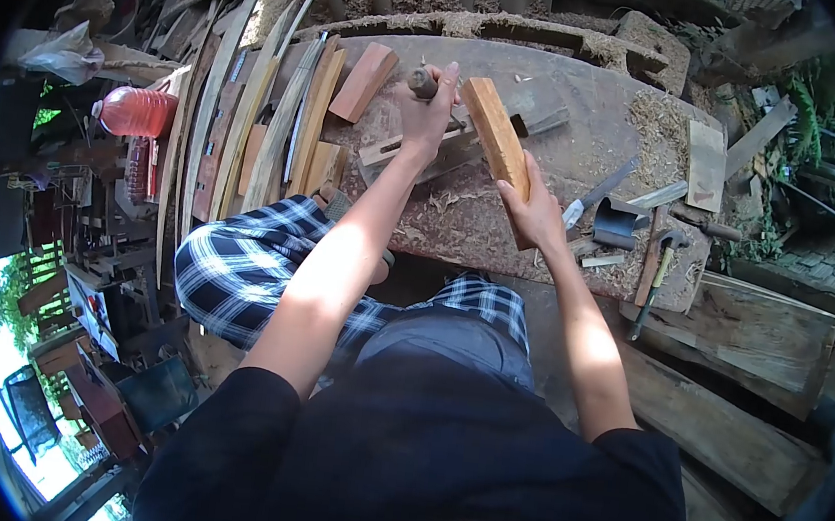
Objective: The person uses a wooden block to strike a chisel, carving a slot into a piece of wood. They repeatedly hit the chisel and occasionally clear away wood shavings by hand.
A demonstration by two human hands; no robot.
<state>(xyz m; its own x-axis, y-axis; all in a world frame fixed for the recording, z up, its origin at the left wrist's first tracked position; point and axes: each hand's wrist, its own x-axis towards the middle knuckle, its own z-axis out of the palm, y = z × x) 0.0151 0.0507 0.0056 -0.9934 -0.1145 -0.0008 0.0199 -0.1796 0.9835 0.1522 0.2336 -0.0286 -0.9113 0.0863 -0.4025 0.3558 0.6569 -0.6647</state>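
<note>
My right hand [535, 210] is wrapped round the lower part of a light brown wooden block [495, 137], which is held tilted above the workbench [594, 97]. My left hand [427, 111] is closed round a tool with a round handle end [421, 83]; the rest of that tool is hidden. Behind and below both hands, a long wooden hand plane [448, 148] lies on the bench among shavings. A reddish wood block [363, 83] rests to the left of my left hand.
Long wood strips [270, 126] lie at the left, beside a bottle of pink liquid [136, 113]. On the bench's right are a saw [605, 188], a curved dark piece [618, 224], a hammer [660, 269] and sawdust [666, 134]. Planks [723, 431] lie at lower right.
</note>
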